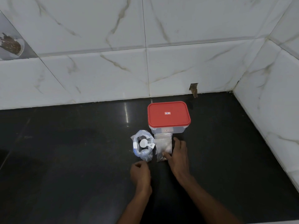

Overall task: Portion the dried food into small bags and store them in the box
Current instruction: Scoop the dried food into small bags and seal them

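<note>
Black glossy counter [72, 151], white marble-tile walls. One clear plastic box with red lid [168, 116], closed; two small labels, unreadable. One open bag of dark dried food [142, 147] with one white scoop [144, 143]. Right hand [177, 156] fingers pressing flat small clear bags [162, 145], count unclear. Left hand [140, 172] loosely curled, empty

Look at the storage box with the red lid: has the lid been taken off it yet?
No, the red lid sits flat and closed on the clear box, while the right hand rests on the small bags in front of it.
</note>
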A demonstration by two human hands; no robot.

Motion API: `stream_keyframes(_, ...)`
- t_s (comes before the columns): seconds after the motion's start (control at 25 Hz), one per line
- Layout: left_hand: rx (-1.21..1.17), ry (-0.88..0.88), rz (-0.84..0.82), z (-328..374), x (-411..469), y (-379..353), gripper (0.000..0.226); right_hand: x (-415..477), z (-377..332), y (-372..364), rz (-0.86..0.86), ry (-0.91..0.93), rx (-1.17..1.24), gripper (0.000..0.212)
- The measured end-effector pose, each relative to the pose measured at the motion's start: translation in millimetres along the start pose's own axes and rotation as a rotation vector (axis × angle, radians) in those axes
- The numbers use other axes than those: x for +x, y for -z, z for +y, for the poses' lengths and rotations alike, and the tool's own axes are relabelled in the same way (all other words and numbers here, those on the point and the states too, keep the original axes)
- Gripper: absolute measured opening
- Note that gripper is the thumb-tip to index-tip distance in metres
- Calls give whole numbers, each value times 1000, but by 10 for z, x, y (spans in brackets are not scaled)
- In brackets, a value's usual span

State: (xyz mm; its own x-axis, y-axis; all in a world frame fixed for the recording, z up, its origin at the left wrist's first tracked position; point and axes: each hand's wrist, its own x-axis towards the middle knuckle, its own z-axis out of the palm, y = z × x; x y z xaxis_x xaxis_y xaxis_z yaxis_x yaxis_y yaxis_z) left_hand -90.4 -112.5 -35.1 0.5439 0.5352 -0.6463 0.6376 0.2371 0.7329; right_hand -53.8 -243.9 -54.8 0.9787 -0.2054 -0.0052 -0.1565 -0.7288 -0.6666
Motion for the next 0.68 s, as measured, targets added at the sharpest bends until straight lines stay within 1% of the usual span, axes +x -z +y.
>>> stream_keyframes(0.04, 25, -63, 78, 63, 40, 66, 14, -8, -32, 16, 35, 32, -23, 73)
stream_keyframes(0.08, 17, -117, 124, 157, 65, 117, 15, -13, -88, 45, 50, 71, -12, 65)
stream_keyframes(0.12, -5, -165, 148, 249, 107, 151, 17, -13, -168, 69, 39, 105, 27, 52)
stream_keyframes(0.2, -26, -227, 131, 400, 197, 193, 28, -7, -369, 90, -62, 119, 113, 28)
stream_keyframes(0.28, -6, -244, 67, 486, 271, 184, 34, 17, -524, 29, -120, 118, 138, 21)
stream_keyframes(0.36, 4, -265, 18, 546, 286, 161, 38, 26, -595, -39, -101, 67, 223, 15)
stream_keyframes(0.44, 19, -287, -10, 581, 318, 152, 42, 16, -578, 17, -36, -35, 341, 12)
stream_keyframes(0.52, 25, -308, -25, 591, 342, 158, 42, -42, -496, 199, 98, -145, 445, 12)
stream_keyframes(0.6, 38, -313, -53, 593, 380, 176, 51, -118, -335, 400, 251, -273, 591, 12)
stream_keyframes(0.68, 89, -350, -89, 614, 376, 183, 60, -162, -156, 521, 364, -393, 708, 13)
